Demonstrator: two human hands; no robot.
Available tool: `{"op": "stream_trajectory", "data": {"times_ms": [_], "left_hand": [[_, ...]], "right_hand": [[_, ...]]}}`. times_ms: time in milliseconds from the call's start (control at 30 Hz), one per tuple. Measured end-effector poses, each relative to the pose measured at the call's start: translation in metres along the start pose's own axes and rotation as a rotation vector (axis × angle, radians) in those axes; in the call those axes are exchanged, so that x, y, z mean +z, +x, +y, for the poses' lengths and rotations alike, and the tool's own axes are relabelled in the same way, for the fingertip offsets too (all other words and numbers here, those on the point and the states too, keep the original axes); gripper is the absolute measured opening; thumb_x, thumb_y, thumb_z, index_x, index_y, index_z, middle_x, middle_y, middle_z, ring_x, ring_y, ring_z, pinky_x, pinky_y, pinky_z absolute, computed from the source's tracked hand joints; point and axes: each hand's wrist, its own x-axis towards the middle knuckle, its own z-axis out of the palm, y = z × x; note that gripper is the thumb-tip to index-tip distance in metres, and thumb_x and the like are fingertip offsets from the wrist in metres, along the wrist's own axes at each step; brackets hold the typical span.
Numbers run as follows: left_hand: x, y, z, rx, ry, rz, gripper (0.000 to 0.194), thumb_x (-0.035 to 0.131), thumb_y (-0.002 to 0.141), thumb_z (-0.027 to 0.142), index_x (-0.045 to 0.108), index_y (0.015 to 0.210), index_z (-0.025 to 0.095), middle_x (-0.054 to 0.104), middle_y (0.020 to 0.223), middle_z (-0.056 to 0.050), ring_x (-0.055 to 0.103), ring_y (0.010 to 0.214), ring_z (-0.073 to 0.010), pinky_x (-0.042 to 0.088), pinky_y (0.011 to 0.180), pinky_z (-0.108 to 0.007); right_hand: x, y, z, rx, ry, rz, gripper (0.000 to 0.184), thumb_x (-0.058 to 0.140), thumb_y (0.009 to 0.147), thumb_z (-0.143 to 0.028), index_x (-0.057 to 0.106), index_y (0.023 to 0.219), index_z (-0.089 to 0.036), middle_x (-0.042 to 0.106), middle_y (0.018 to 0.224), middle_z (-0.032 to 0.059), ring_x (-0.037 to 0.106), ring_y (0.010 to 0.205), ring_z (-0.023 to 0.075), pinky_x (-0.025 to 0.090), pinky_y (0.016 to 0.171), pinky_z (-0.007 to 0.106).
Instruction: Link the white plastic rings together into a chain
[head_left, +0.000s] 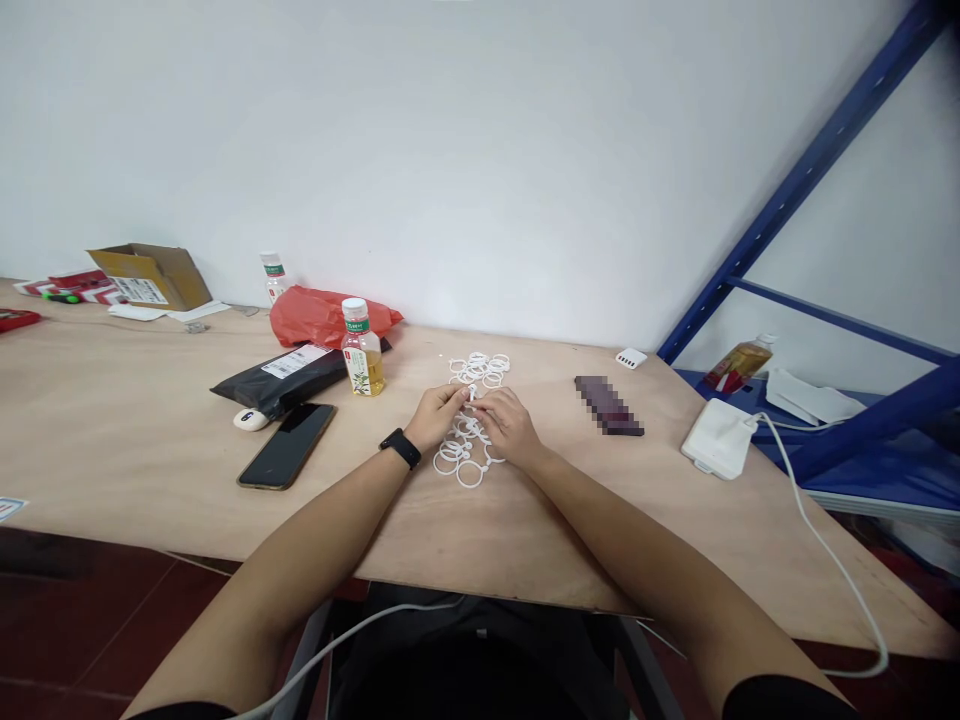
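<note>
My left hand [438, 415], with a black watch on its wrist, is closed in a pinch over the middle of the wooden table. Facing it, my right hand [508, 425] is closed too, the fingertips of both hands meeting at a small white plastic ring [472, 392]. Fingers cover most of that ring. Just below the hands lies a loose pile of similar white rings [470, 474], each with a small knob, partly hidden by my right hand. Beyond the fingertips rests a second pile of white rings [493, 379].
Left of my hands are a tea bottle [363, 350], a black parcel bag [289, 378], a red plastic bag [315, 318] and a phone [287, 447]. A dark blurred-out object [609, 405] and a white charger [718, 438] with its cable lie right. Blue shelving [840, 335] stands beyond.
</note>
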Motion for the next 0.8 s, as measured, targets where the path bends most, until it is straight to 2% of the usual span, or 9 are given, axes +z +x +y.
{"op": "stream_trajectory", "data": {"times_ms": [133,267,400,500,700,800], "left_hand": [[0.001,0.0,0.004,0.012,-0.044,0.053,0.035,0.058,0.087,0.045,0.07,0.088,0.013,0.069,0.081,-0.004,0.061,0.073,-0.0142,0.05,0.067,-0.025],[0.0,-0.003,0.011,0.119,0.118,0.071,0.028,0.058,0.089,0.038,0.072,0.09,0.015,0.071,0.085,-0.006,0.064,0.078,-0.0158,0.05,0.073,-0.028],[-0.001,-0.005,0.019,0.271,0.352,0.005,0.021,0.055,0.092,0.032,0.072,0.091,0.019,0.071,0.084,-0.006,0.063,0.079,-0.0166,0.049,0.077,-0.03],[-0.001,-0.006,0.021,0.334,0.419,0.006,0.02,0.054,0.093,0.03,0.071,0.09,0.019,0.071,0.084,-0.006,0.063,0.08,-0.0174,0.049,0.078,-0.032],[0.002,-0.007,0.02,0.342,0.466,0.018,0.021,0.052,0.094,0.03,0.068,0.087,0.019,0.069,0.082,-0.006,0.062,0.079,-0.0172,0.048,0.076,-0.032],[0.002,-0.006,0.019,0.325,0.515,0.057,0.02,0.052,0.094,0.029,0.067,0.087,0.019,0.067,0.08,-0.005,0.061,0.078,-0.0175,0.048,0.077,-0.032]], "right_hand": [[-0.002,-0.002,0.003,0.024,-0.022,-0.018,0.02,0.052,0.094,-0.027,0.062,0.112,-0.024,0.067,0.088,0.0054,0.059,0.088,0.0219,0.048,0.084,0.041],[-0.001,-0.003,0.003,0.105,-0.018,-0.002,0.035,0.053,0.094,-0.029,0.054,0.129,-0.024,0.068,0.093,0.0053,0.06,0.096,0.0226,0.048,0.09,0.043],[0.001,-0.003,0.002,0.187,-0.027,0.043,0.026,0.052,0.095,-0.033,0.064,0.116,-0.024,0.07,0.095,0.006,0.063,0.09,0.0215,0.05,0.086,0.04],[0.001,-0.004,0.001,0.211,0.018,0.068,0.022,0.053,0.095,-0.033,0.068,0.109,-0.024,0.072,0.095,0.0055,0.064,0.09,0.0207,0.051,0.085,0.039],[0.001,-0.003,0.004,0.266,0.101,0.085,0.022,0.053,0.094,-0.035,0.071,0.102,-0.025,0.073,0.095,0.0049,0.067,0.089,0.0206,0.053,0.081,0.038],[0.001,-0.002,0.008,0.292,0.07,0.112,0.02,0.057,0.092,-0.036,0.071,0.102,-0.025,0.072,0.093,0.0042,0.067,0.087,0.0203,0.053,0.082,0.037]]}}
